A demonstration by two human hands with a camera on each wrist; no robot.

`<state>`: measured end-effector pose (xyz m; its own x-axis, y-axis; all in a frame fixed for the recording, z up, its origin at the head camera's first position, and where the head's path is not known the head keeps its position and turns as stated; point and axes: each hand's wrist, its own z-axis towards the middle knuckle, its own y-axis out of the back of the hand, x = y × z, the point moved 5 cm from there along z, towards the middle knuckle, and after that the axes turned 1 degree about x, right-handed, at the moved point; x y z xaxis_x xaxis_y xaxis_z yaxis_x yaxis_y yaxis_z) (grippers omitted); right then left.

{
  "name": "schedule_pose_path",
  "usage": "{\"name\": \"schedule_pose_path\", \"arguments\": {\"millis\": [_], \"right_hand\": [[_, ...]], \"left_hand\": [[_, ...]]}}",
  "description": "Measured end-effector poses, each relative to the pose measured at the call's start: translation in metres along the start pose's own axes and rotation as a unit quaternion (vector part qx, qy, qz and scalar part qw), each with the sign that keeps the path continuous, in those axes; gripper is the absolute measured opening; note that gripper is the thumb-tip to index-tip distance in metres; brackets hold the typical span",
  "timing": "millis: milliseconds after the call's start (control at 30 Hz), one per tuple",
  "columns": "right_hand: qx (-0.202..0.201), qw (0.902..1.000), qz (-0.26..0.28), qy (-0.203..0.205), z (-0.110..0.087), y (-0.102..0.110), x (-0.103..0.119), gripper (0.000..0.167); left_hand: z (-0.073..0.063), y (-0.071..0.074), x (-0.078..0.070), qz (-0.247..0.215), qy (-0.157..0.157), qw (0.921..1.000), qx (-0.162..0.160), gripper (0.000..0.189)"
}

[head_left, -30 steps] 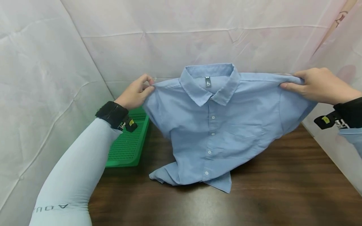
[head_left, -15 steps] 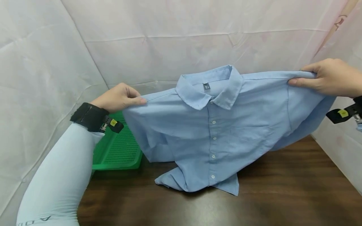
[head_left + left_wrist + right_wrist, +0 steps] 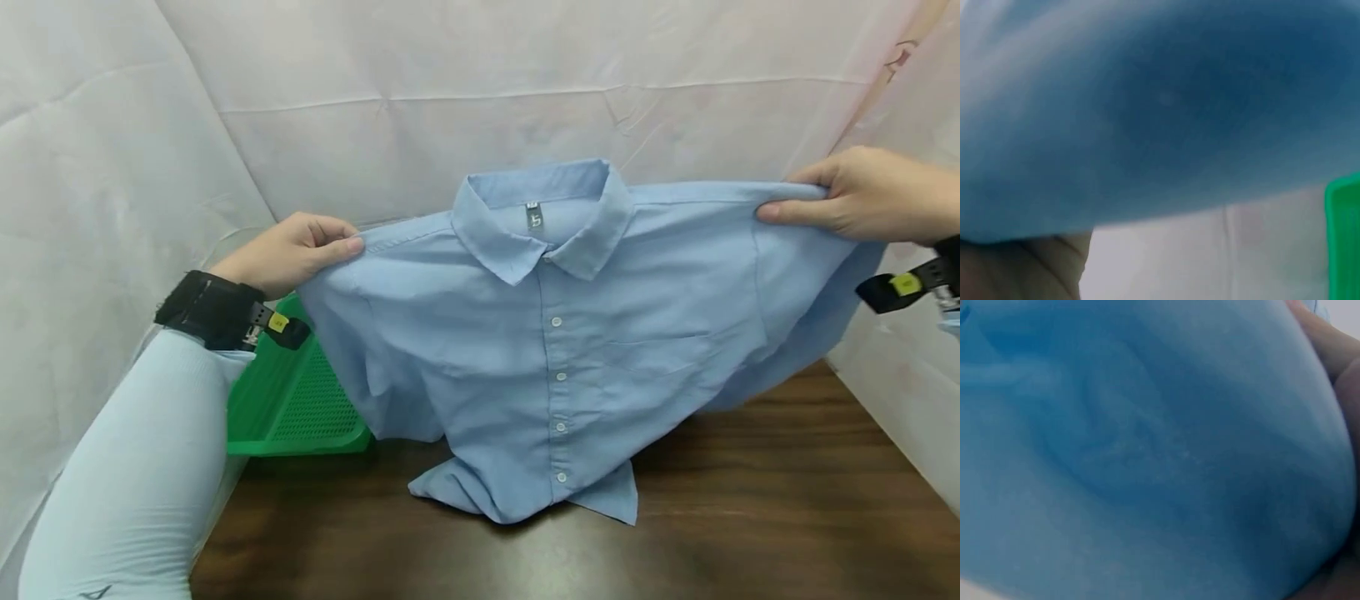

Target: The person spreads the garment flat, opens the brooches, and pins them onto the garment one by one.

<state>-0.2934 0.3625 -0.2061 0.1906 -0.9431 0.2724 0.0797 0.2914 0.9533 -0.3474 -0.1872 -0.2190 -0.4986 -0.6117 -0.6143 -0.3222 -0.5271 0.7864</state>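
Head view: above the table (image 3: 765, 500), the blue shirt (image 3: 491, 342), probably light, soft and limp, is pinched between thumb and fingers by the left hand (image 3: 294, 250) and the right hand (image 3: 862, 196) at its shoulders, seemingly the best hold.

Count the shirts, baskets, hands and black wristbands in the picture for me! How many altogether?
Shirts: 1, the blue shirt
Baskets: 1, the green basket
Hands: 2, the left hand and the right hand
Black wristbands: 2, the left wristband and the right wristband
Total: 6
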Motion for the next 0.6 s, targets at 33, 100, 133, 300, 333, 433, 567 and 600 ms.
{"name": "schedule_pose_path", "arguments": {"millis": [33,100,133,300,333,433,567,600], "right_hand": [[0.007,1.0,-0.002,0.005,0.002,-0.006,0.0,0.038],[0.016,0.9998,-0.002,0.012,0.006,-0.019,0.0,0.035],[0.02,0.9997,-0.005,0.016,0.009,-0.025,0.0,0.034],[0.04,0.9982,-0.018,0.042,0.023,-0.055,-0.003,0.032],[0.041,0.9979,-0.015,0.047,0.026,-0.06,-0.003,0.032],[0.042,0.9977,-0.012,0.053,0.032,-0.073,-0.007,0.034],[0.038,0.9973,-0.024,0.059,0.038,-0.085,-0.014,0.035],[0.038,0.9971,-0.028,0.059,0.039,-0.089,-0.015,0.035]], "left_hand": [[0.002,-0.003,0.004,0.01,0.001,0.9999,-0.006,0.029],[0.008,-0.009,0.015,0.024,0.005,0.9996,-0.014,0.029],[0.011,-0.013,0.019,0.035,0.006,0.9992,-0.019,0.029],[0.024,-0.03,0.042,0.063,0.016,0.9971,-0.041,0.03],[0.027,-0.033,0.046,0.067,0.02,0.9964,-0.047,0.03],[0.034,-0.042,0.054,0.077,0.038,0.9947,-0.056,0.031],[0.044,-0.053,0.061,0.091,0.044,0.9934,-0.053,0.03],[0.046,-0.056,0.062,0.094,0.048,0.993,-0.052,0.029]]}}
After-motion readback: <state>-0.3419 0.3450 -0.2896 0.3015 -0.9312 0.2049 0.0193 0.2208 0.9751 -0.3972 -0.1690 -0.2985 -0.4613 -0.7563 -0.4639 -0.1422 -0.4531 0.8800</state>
